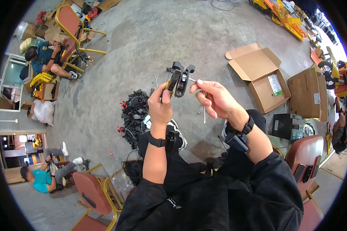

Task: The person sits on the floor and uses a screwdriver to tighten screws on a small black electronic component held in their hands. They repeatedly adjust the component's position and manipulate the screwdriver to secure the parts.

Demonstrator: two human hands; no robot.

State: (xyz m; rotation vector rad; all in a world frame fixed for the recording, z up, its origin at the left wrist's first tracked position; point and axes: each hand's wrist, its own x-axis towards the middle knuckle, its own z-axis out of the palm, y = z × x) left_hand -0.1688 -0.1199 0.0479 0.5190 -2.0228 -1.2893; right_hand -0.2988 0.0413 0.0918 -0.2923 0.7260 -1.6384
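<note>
Seated above a grey concrete floor [115, 61], I hold up a black, chunky, clamp-shaped part [178, 82] in front of me, roughly at the centre of the view. My left hand [160, 106] grips it from the left side, thumb and fingers closed around its near end. My right hand [219, 99] is on the other side, thumb and forefinger pinched on a thin silver metal rod [192, 80] whose tip meets or nearly meets the part; the other fingers curl loosely. A longer, straight silver shaft [204, 113] shows below those fingers; I cannot tell whether it belongs to the same tool. Beyond my left wrist lies a heap of small black pieces with red bits [136, 111]. An open brown cardboard box [248, 63] sits to the right.
</note>
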